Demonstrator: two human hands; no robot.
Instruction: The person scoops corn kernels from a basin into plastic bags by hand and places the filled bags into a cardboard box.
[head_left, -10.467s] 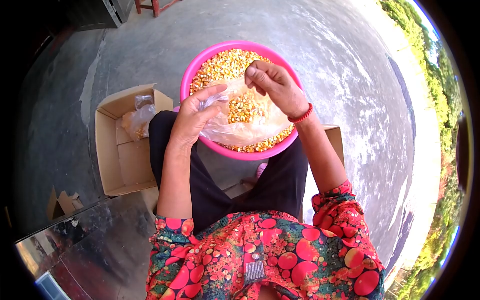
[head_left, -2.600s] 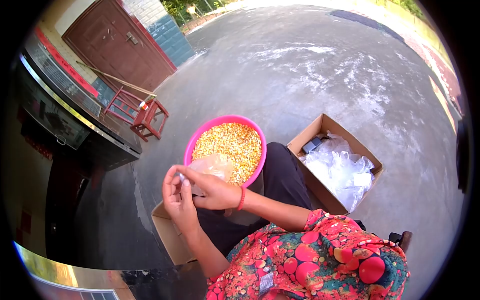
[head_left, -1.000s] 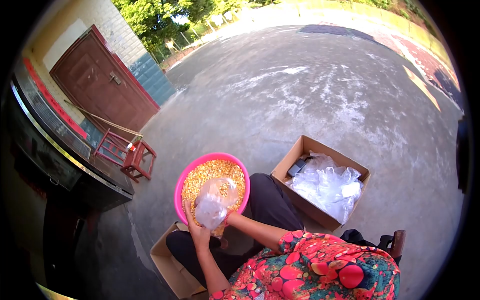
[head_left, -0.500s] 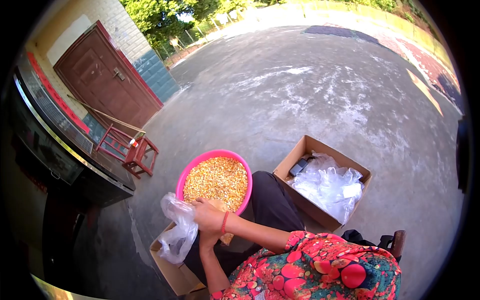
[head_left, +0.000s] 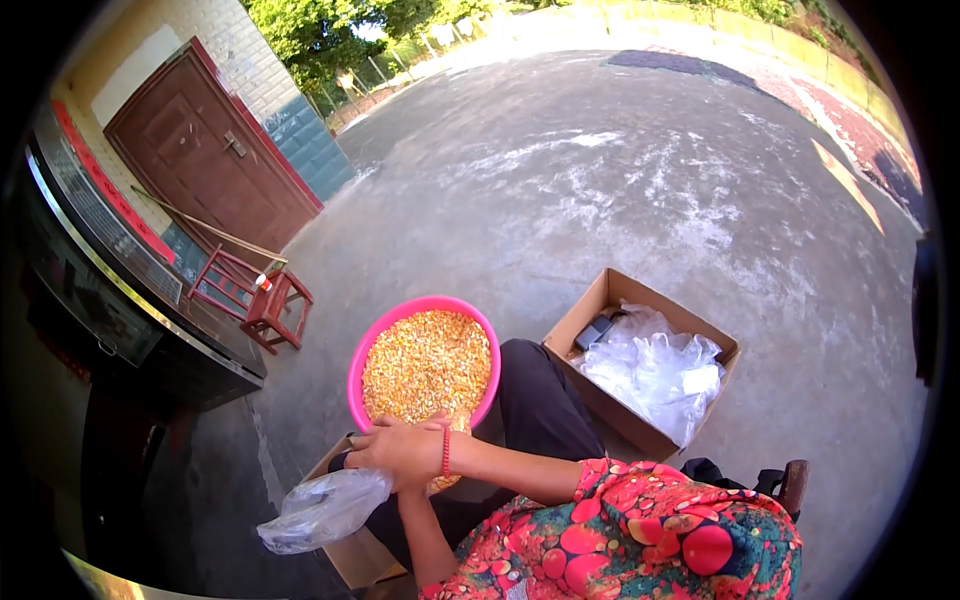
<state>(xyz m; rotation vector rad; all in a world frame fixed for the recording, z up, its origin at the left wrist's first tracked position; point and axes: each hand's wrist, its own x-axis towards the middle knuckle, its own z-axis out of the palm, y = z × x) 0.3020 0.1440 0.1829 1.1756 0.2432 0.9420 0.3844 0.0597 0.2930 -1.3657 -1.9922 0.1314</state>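
Note:
My right hand [head_left: 405, 452], with a red bracelet at the wrist, is closed on a clear plastic bag [head_left: 325, 512] whose loose part hangs out to the left. My left hand [head_left: 408, 488] is beneath and against the right one, its fingers mostly hidden. Yellow corn kernels show through what looks like a filled part of plastic [head_left: 441, 485] behind the right wrist. Just beyond my hands stands a pink basin [head_left: 354, 372] full of loose corn kernels [head_left: 428, 362].
A cardboard box [head_left: 640, 438] with crumpled clear bags [head_left: 655, 365] and a small dark device [head_left: 594, 332] sits on the right. Another cardboard box [head_left: 362, 562] is below my hands. A red wooden chair [head_left: 270, 312] stands left, near a brown door [head_left: 205, 150].
The loose part of the plastic bag has swung down and to the left, from upright to lying nearly flat. My hands have shifted slightly down and left, and the fingers have moved over the bag.

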